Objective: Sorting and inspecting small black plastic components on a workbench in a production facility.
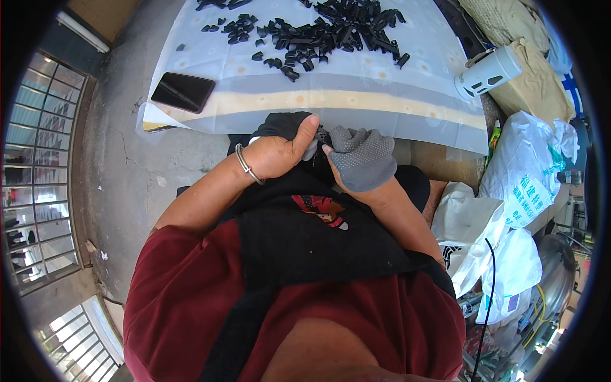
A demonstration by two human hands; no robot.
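Close to my body, just off the table's near edge, my two hands meet over the black apron (305, 245). My left hand (280, 149) wears a dark fingerless glove and a bracelet at the wrist; its thumb is bare and its fingers curl inward. My right hand (363, 159), in a grey dotted glove with a bare thumb tip, is also closed. Pinched between them is a small black plastic piece (323, 137), mostly hidden by the fingers. On the table beyond lies a loose pile of similar black plastic parts (328, 35), with smaller pieces spread to its left.
The table (254, 121) has a pale plastic cover. A black phone (183, 92) lies at its left front corner, and a white slotted cylinder (489, 72) leans at the right. White plastic bags (522, 165) crowd my right side, near a black cable (489, 305). Barred windows (41, 165) are left.
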